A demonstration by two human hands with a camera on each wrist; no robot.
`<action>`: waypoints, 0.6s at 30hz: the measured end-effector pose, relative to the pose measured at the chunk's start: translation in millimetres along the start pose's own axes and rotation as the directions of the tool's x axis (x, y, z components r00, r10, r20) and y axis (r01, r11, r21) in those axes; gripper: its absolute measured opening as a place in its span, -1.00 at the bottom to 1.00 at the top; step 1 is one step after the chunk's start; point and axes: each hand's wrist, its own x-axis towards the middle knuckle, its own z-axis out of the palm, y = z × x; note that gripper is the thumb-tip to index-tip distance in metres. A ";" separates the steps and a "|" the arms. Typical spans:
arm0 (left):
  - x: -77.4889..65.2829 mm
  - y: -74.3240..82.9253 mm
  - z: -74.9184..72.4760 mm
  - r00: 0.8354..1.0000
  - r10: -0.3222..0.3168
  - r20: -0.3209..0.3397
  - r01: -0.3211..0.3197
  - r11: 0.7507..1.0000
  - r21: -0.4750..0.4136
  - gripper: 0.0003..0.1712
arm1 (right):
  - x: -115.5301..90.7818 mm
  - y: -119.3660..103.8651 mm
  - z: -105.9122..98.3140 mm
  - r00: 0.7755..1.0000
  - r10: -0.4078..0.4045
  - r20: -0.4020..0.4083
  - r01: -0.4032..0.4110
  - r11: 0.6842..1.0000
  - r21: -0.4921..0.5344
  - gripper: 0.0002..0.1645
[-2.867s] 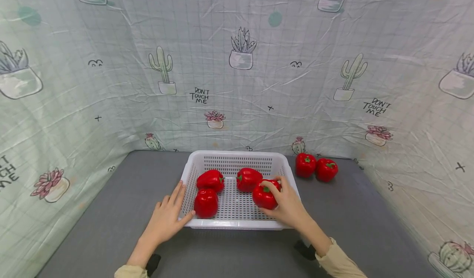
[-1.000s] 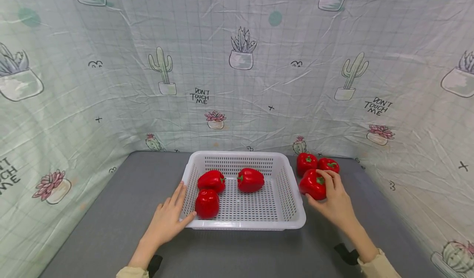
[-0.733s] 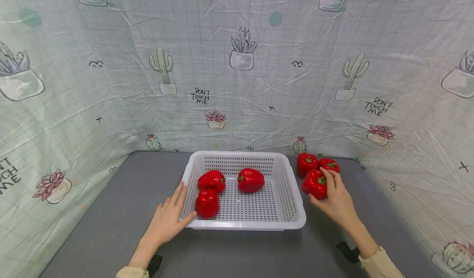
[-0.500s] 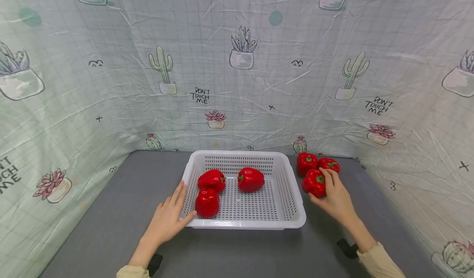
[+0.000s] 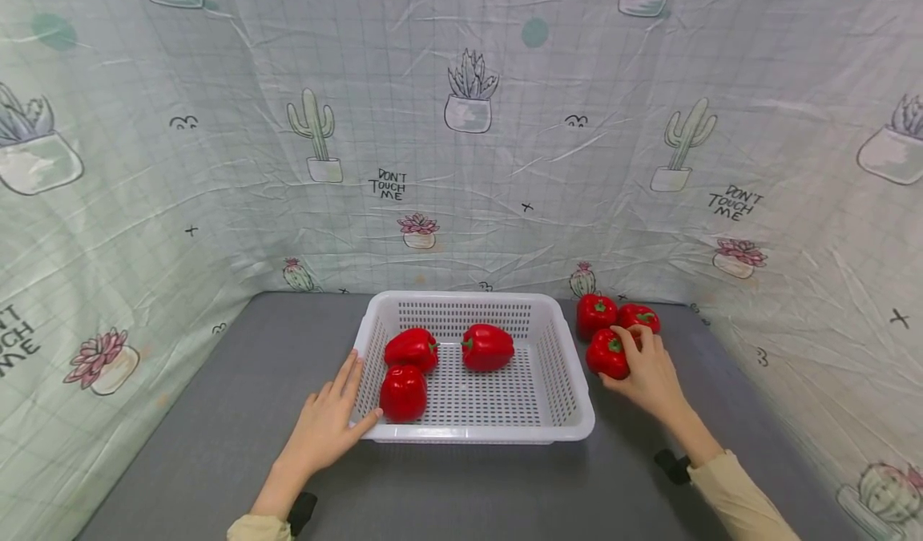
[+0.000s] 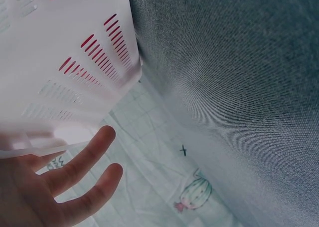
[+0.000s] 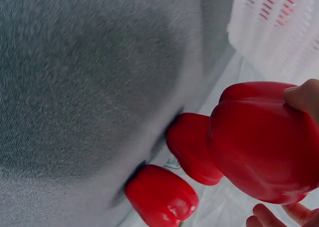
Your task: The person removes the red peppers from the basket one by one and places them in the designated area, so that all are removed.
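My right hand (image 5: 649, 373) grips a red bell pepper (image 5: 607, 354) just right of the basket; the right wrist view shows its thumb on one side of the pepper (image 7: 264, 142) and fingertips on the opposite side. Two more red bell peppers stand close behind it, one on the left (image 5: 595, 315) and one on the right (image 5: 638, 316). My left hand (image 5: 324, 425) rests at the left rim of the white plastic basket (image 5: 476, 434), fingers extended along it and thumb at the front corner. In the left wrist view, its fingers (image 6: 82, 164) lie loosely outside the basket wall.
Inside the basket, two red peppers lie at the left, one behind (image 5: 411, 349) and one in front (image 5: 403, 394), and another (image 5: 487, 348) lies near the middle. A grey table (image 5: 461, 493) bears everything. Cactus-printed cloth (image 5: 461, 164) hangs around the back and sides.
My right hand has carried a pepper out of the basket, rightward over its rim, to the two peppers outside. Lately it has shifted only slightly. The left hand has stayed at the rim.
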 end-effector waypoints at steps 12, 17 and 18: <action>0.5 -0.8 1.6 1.000 0.003 -0.004 -0.003 1.000 0.004 -0.03 | 11.1 15.2 13.5 0.996 -0.028 0.083 0.032 0.999 -0.044 -0.05; 0.5 -0.7 1.0 1.000 0.004 -0.006 -0.004 1.000 0.004 -0.03 | 14.9 18.5 15.9 0.989 -0.010 0.148 0.013 1.000 -0.019 -0.05; 0.3 -0.9 1.0 1.000 0.004 -0.008 -0.004 1.000 0.003 -0.03 | 15.3 19.5 16.6 0.988 -0.009 0.157 0.013 1.000 -0.021 -0.06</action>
